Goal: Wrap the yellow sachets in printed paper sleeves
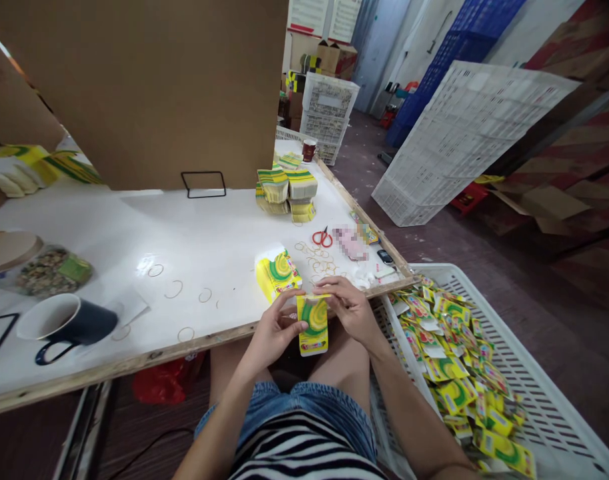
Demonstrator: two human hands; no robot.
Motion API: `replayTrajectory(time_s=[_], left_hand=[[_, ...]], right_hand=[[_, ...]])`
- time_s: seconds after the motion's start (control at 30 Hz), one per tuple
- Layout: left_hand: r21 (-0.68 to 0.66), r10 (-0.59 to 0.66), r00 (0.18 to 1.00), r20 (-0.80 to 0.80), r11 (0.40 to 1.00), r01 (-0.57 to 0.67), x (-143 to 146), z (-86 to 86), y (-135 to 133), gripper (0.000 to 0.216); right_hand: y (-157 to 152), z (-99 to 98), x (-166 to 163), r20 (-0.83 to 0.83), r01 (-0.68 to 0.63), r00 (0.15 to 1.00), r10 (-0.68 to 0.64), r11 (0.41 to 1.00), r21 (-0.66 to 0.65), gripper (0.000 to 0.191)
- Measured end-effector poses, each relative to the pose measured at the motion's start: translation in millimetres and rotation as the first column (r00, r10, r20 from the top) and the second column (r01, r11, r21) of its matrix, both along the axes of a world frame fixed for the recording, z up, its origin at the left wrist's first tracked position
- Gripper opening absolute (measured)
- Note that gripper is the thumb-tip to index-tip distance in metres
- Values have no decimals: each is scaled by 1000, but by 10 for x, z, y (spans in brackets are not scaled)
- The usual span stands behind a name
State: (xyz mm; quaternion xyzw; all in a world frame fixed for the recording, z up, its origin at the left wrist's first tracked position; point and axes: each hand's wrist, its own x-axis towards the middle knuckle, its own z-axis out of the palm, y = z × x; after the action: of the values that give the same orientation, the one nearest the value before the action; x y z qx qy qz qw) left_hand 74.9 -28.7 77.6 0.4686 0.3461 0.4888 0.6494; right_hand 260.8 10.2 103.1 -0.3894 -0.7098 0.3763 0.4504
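My left hand (274, 328) and my right hand (348, 305) together grip a small stack of yellow-green sachets (313, 324), held upright just below the front edge of the white table (194, 233). Both hands have fingers closed on the stack, the left at its side, the right at its top. A banded bundle of the same sachets (277, 272) lies on the table just beyond my left hand. Loose rubber bands (320, 260) are scattered near my right hand.
A white crate (544, 373) at my right holds several loose sachets (459, 373). Stacked bundles (287, 190), red scissors (323, 237), a dark mug (67, 323) and a lidded jar (44, 267) sit on the table. A cardboard wall (149, 87) stands behind.
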Motion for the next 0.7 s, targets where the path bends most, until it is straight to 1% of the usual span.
replayTrajectory(time_s=[0.03,0.07,0.13,0.2,0.23,0.3,0.37,0.43,0.53,0.6,0.67,0.7], left_hand=[[1,19,999,-27,1000,-19,8,-7,3,55],[3,44,998,-54,999,-44,18,-12,4,54],[9,93,990,-104,996,-93,37,-16,2,55],[14,116,983,-143,993,-115,54,-16,-2,53],[19,110,982,-155,994,-108,61,-16,-5,52],[34,77,983,-166,997,-72,68,-16,-7,51],[48,38,988,-152,998,-31,69,-13,-4,52],[51,23,992,-123,999,-17,65,-2,6,53],[25,63,994,-94,998,-61,51,18,23,54],[5,106,991,-87,994,-106,41,22,30,55],[-1,125,989,-74,992,-126,41,15,30,55],[4,127,989,-72,992,-127,48,9,29,54]], right_hand=[[5,22,21,28,-3,1000,2,1000,21,35],[7,41,37,45,-9,999,9,1000,8,37],[-1,68,49,73,-42,996,50,994,-105,34],[-17,77,34,99,-68,991,93,969,-236,34],[-24,76,20,109,-65,989,99,958,-278,35],[-34,68,-11,130,-35,988,79,950,-309,33],[-37,56,-40,149,13,988,35,952,-307,27],[-41,41,-67,168,59,986,-10,956,-288,25],[-54,13,-97,203,113,977,-72,973,-200,26],[-62,-12,-101,207,119,974,-92,985,-122,25],[-65,-45,-92,156,125,981,-112,989,-78,22],[-65,-64,-87,103,127,988,-118,988,-87,21]])
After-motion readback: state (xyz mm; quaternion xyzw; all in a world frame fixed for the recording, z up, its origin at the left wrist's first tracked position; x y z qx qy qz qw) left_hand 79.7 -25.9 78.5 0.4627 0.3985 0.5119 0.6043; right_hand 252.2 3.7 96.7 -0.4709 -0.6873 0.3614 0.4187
